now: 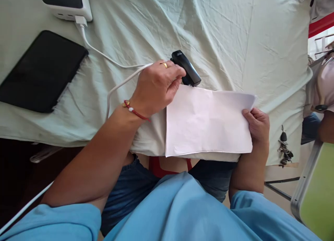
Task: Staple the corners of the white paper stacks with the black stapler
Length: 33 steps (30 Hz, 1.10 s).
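A black stapler (188, 68) lies slantwise on the cloth at the top edge of some white paper sheets (208, 122). My left hand (160, 82) is closed at the stapler's left side, its index finger overlapping the body; the other fingertips are hidden. A ring and a red string bracelet are on this arm. With the thumb on top and the fingers curled beneath, my right hand (257, 124) grips the right edge of the sheets. The paper has creases and lies over the table's front edge.
A pale green cloth (221, 35) covers the table. At left are a black tablet (43, 70) and a white charger (69, 4) with a white cable (104, 56). Keys (284, 147) lie at right, near a green-seated chair (319, 188). Another person's arm (326, 126) shows at the far right.
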Each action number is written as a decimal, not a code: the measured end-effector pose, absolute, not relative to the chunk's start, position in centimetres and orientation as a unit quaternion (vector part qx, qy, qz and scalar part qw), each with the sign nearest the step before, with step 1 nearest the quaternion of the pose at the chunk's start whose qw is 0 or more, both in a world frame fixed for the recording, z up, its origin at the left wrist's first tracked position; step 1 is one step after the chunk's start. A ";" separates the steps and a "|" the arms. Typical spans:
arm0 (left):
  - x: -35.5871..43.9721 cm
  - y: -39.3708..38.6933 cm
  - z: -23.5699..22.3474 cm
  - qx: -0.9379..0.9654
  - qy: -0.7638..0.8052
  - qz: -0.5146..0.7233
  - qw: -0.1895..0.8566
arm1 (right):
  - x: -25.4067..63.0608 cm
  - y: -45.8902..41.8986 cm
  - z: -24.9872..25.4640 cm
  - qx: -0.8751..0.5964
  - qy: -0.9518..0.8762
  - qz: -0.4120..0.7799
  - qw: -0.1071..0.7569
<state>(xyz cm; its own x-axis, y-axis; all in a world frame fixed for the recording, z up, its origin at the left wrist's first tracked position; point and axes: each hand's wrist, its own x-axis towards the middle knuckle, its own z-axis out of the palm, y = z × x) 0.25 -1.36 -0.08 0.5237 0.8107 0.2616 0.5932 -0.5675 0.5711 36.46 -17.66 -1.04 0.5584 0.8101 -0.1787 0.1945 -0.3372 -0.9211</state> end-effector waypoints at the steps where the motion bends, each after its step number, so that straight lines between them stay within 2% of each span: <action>1: 0.6 -1.4 -0.1 0.859 0.391 0.267 0.195 | 36.4 -17.7 -0.9 -0.752 -0.332 0.332 0.463; 4: 1.5 -1.3 -0.9 0.878 0.353 0.272 0.175 | 36.2 -17.7 -0.6 -0.756 -0.323 0.338 0.458; 11: 2.4 -0.9 -2.4 0.887 0.331 0.241 0.216 | 35.8 -17.4 -0.5 -0.751 -0.315 0.339 0.471; 19: 0.2 0.7 -2.4 0.870 0.240 0.316 0.295 | 35.8 -17.6 -0.4 -0.752 -0.309 0.341 0.473; 33: -1.1 1.1 -3.3 0.860 0.286 0.317 0.281 | 35.7 -17.9 1.1 -0.780 -0.238 0.380 0.437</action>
